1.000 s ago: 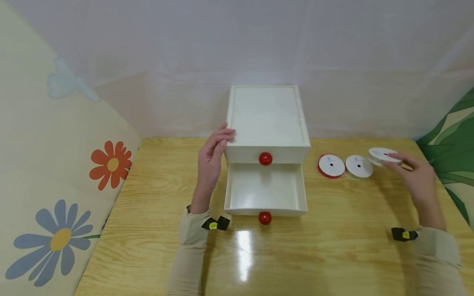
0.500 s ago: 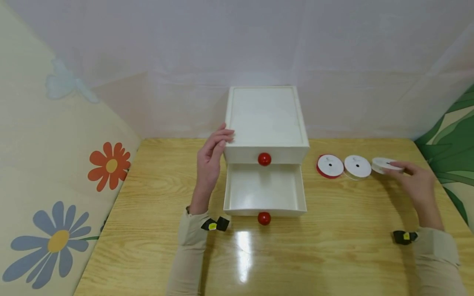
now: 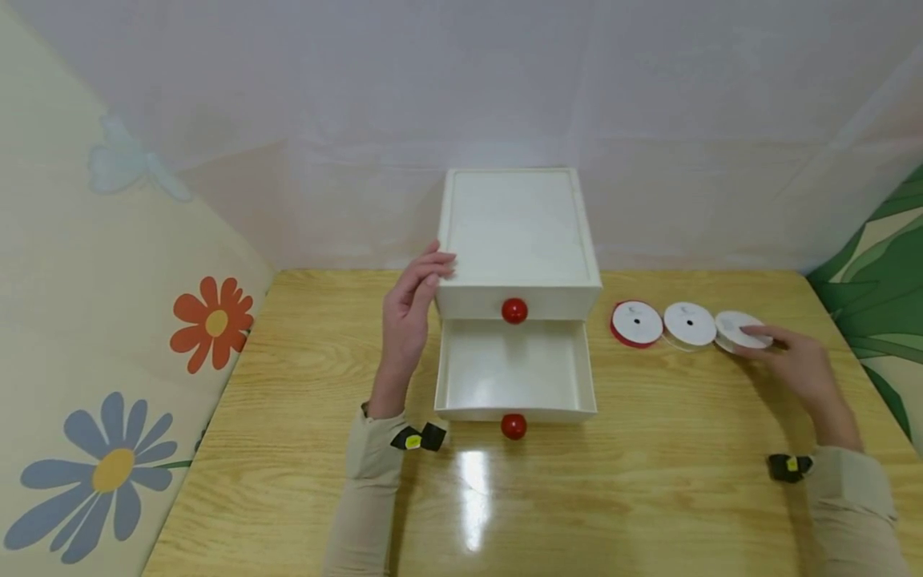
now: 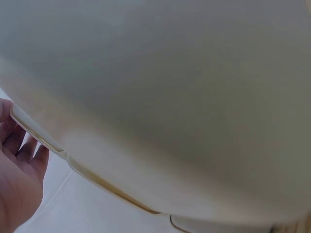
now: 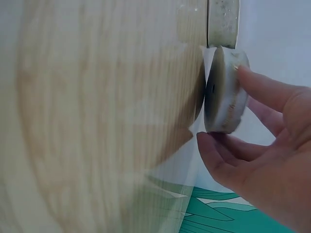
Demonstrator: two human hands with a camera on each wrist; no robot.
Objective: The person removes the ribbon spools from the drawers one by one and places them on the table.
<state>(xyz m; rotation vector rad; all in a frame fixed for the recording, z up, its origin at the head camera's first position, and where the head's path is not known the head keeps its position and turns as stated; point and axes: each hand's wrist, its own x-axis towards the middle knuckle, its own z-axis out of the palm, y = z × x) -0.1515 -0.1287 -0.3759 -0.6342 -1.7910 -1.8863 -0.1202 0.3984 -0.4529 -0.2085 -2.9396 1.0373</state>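
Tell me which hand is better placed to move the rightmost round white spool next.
Probably the right hand: it holds that round white spool. The left hand rests against the white box-shaped drawer cabinet, on the side away from the spool.

Passable: down into pulled-out lower drawer [image 3: 513, 373]; across bare tabletop [image 3: 634, 465] between sleeves [image 3: 369, 505]. Narrow: between drawer unit [image 3: 517, 228] and red-edged spool [image 3: 637, 323]. Obstructed: at drawer unit's left side by left hand [image 3: 409, 308]; at right spool [image 3: 730, 327] by pinching right hand [image 3: 802, 365]; at rear by pale backdrop [image 3: 360, 200]; at lower drawer's front by red knob [image 3: 513, 426].

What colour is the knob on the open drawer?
Red; the knob shows best in the head view.
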